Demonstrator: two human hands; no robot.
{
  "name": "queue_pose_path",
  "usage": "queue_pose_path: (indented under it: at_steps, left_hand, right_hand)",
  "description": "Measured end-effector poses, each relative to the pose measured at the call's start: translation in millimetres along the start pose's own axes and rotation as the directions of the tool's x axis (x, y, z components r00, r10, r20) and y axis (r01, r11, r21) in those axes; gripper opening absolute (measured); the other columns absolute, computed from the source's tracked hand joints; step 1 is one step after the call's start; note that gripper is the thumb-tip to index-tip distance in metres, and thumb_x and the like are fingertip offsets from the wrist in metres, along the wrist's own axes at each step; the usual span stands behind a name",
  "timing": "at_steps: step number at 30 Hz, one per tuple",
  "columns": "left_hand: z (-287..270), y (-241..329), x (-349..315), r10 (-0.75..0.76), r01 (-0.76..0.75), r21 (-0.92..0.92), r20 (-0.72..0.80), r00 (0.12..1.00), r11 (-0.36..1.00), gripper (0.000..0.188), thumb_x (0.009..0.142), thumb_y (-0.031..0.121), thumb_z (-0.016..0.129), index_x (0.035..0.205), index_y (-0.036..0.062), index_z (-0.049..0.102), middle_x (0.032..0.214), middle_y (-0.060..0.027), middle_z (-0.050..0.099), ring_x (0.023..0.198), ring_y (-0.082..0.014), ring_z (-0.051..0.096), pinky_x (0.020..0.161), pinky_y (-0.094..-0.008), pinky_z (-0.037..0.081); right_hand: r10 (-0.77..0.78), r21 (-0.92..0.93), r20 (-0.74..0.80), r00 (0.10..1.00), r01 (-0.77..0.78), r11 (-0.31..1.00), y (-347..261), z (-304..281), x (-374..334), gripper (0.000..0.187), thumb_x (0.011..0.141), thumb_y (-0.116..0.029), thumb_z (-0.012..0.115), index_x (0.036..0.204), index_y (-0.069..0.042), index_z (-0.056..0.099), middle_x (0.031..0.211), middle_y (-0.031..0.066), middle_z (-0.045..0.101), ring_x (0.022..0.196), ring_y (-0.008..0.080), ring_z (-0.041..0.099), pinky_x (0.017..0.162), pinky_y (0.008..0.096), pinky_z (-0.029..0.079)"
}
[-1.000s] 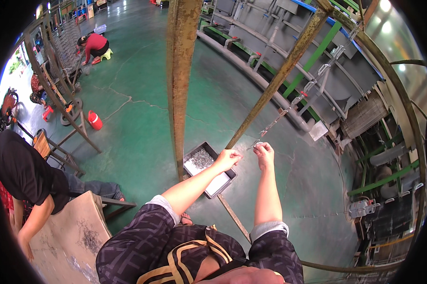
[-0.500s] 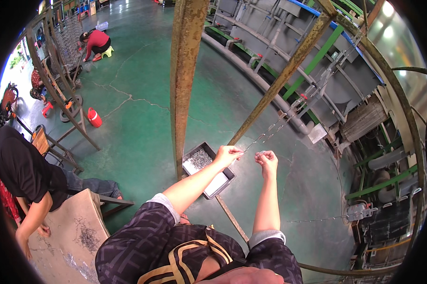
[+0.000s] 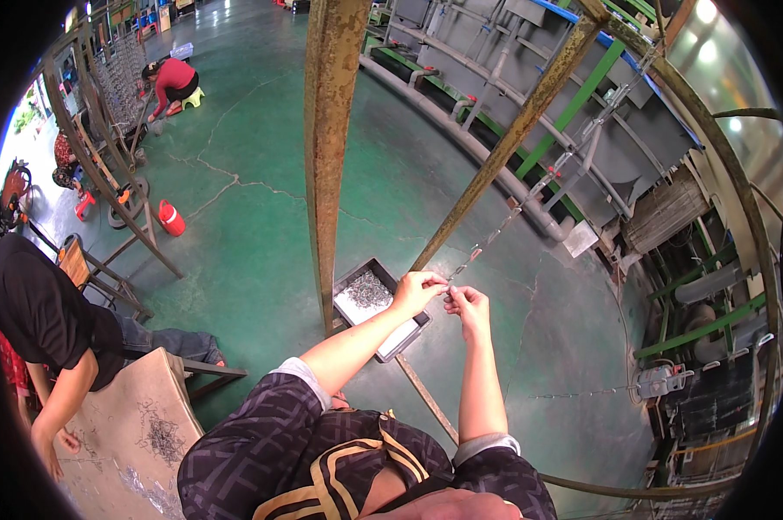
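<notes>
A thin chain of small metal links (image 3: 493, 238) hangs on a slant from the rusty frame down to my hands. Its lower end is pinched between the thumb and fingers of my left hand (image 3: 419, 293). Close beside it, nearly touching, my right hand (image 3: 469, 310) has its fingertips pressed together at the chain's end. Whatever lies in the right fingertips is too small to make out. Below and left of my hands is a dark grey tray (image 3: 409, 341) with small wire-like metal pieces (image 3: 368, 293) on a white bottom.
A rusty post (image 3: 326, 156) and a slanting bar (image 3: 513, 147) stand before me. At left, a co-worker in black (image 3: 49, 303) sits by a brown tabletop (image 3: 140, 390) with scattered metal pieces. A red jug (image 3: 172, 218) and a crouching person in red (image 3: 176, 78) are farther off.
My right hand has moved left and slightly down to meet my left hand at the chain's end. The chain has swung and the view has shifted slightly.
</notes>
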State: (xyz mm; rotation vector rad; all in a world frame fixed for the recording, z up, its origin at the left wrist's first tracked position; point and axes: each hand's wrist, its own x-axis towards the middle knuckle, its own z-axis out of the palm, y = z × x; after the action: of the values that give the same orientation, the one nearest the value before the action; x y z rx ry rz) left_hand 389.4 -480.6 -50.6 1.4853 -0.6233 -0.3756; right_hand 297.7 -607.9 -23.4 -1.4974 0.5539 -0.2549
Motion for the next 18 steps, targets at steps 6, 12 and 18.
queue_pose_path:
  at_steps: [6,12,18]
  left_hand:
    - [0.8,-12.6,3.4,-0.080,0.103,-0.223,0.108,0.991,0.970,0.016,0.081,0.014,0.070,0.092,0.0024,0.070,0.078,-0.0039,0.068,0.066,-0.0086,0.059,0.057,-0.0221,0.045]
    - [-7.0,-16.1,9.2,-0.268,0.434,-0.415,0.402,0.876,0.799,0.022,0.080,0.016,0.073,0.095,0.0015,0.069,0.079,-0.0020,0.066,0.063,-0.0048,0.052,0.051,-0.0197,0.037]
    - [-6.6,-5.7,8.6,-0.328,0.442,-0.327,0.349,0.878,0.835,0.021,0.080,0.015,0.073,0.093,0.0000,0.068,0.079,-0.0023,0.065,0.063,-0.0048,0.051,0.052,-0.0192,0.036]
  right_hand:
    - [-0.121,-0.156,0.063,0.991,0.130,0.979,2.1,-10.8,10.9,0.013,0.089,-0.011,0.059,0.082,0.000,0.060,0.070,0.0040,0.061,0.059,0.0101,0.055,0.054,0.0244,0.045]
    - [-0.183,-0.127,0.182,0.966,0.207,0.970,-8.6,-20.7,15.8,0.012,0.089,-0.011,0.059,0.082,-0.001,0.060,0.070,0.0019,0.059,0.062,0.0090,0.052,0.056,0.0237,0.042]
    - [-0.220,-0.285,-0.103,0.970,0.183,0.941,-12.5,-43.1,32.4,0.014,0.085,-0.013,0.064,0.088,0.001,0.066,0.070,0.0020,0.061,0.059,0.0084,0.053,0.053,0.0237,0.042]
